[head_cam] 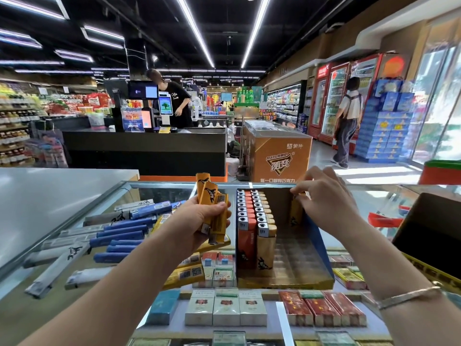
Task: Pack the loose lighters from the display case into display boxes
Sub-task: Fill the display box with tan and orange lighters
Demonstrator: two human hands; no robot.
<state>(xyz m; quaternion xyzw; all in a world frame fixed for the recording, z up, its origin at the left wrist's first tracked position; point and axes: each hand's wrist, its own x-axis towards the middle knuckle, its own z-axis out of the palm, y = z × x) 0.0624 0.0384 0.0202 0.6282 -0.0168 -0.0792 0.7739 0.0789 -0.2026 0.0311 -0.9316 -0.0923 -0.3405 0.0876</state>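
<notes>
Head view, the only one supplied. The person stands at a glass display case (pixel 82 216) and is partway through filling a display box (pixel 287 275) that sits on the glass top.

Left hand (pixel 199 221): fingers curled round a bundle of yellow lighters (pixel 212 208), several held together, their ends fanning out above the fist. It hangs just left of the box, not touching it.

Right hand (pixel 324 198): fingertips pinch the top of a single yellow lighter (pixel 296 211), which stands upright against the right-hand inner wall of the box. Whether the lighter is fully seated in its slot cannot be told.

Box contents: packed rows of lighters (pixel 254 221) stand upright against the left wall, with grey, red and yellow bodies. The middle and front right of the box floor are bare, so by my judgement the box is under half full.

Remaining stock: loose blue lighters (pixel 124 233) and white lighters (pixel 62 260) lie scattered on the glass to the left. Cigarette packs (pixel 224 310) show beneath the glass.

Step in hand, as judged: setting one lighter into the right side of the box. The next move calls for letting go of it once it stands upright, then drawing another from the left-hand bundle and placing it beside the first, square to the row.
</notes>
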